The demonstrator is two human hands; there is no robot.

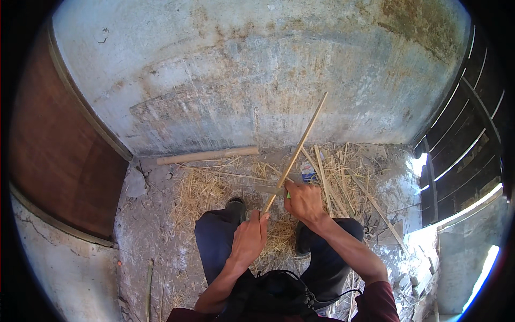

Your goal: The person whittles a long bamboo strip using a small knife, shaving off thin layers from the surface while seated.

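1. Bamboo strip (296, 152) slants up from the left hand (248, 239), crossing ahead of the right hand (304, 203).
2. Shavings (214, 188) litter the floor before both knees.
3. Thick pole (206, 155) lies against the wall (257, 64), left of the strip.

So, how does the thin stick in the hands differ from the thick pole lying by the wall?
The thin stick is slender and slants up off the ground, gripped at its lower end by the left hand, with the right hand beside it. The thick pole is much stouter, lies flat on the floor and nobody touches it. Both are pale, straight and wood-coloured.
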